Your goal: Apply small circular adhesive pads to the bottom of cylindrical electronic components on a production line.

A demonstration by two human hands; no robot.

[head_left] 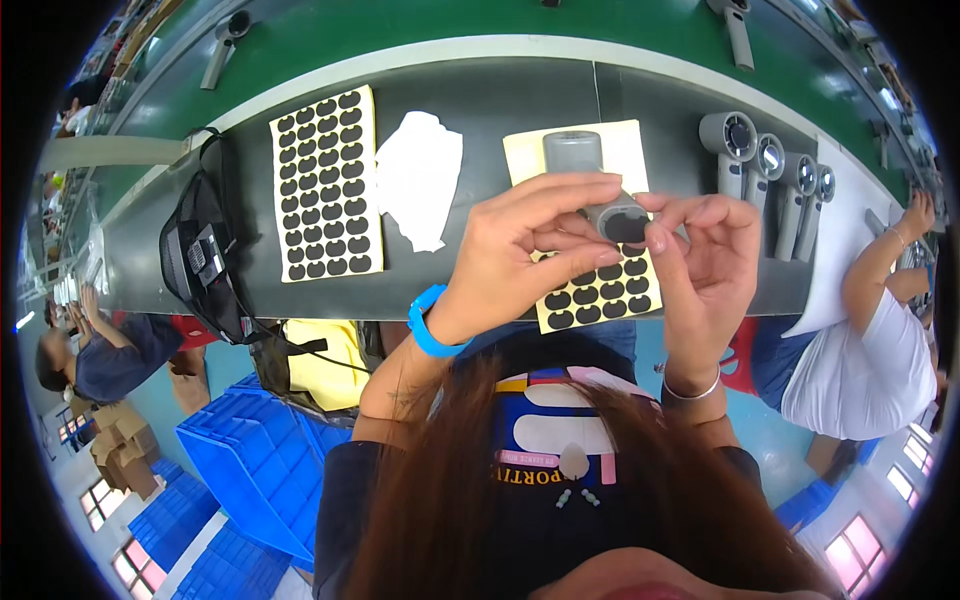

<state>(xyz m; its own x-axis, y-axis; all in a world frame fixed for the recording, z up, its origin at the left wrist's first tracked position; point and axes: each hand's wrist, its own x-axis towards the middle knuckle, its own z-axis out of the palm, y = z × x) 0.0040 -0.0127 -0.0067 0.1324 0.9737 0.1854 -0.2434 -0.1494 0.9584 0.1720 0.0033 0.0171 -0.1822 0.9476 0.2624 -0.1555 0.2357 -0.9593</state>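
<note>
A grey handheld fan [574, 152] lies in my left hand [535, 225], its round head pointing away and its handle end toward me. The fingers of that hand are wrapped round the handle. A black sticker [624, 227] covers the handle's end face. My right hand [708, 245] pinches at the sticker's right edge with thumb and forefinger, the other fingers curled. Below both hands a yellow backing sheet [522, 150] carries rows of black stickers, partly hidden by the hands and the fan.
Another sheet of black stickers [326, 185] and a crumpled white cloth [420, 175] lie on the left. Several grey fans [729, 140] stand in a row on the right. A black bag [205, 240] hangs at the table's left; blue crates [255, 460] stand below. Co-workers sit on both sides.
</note>
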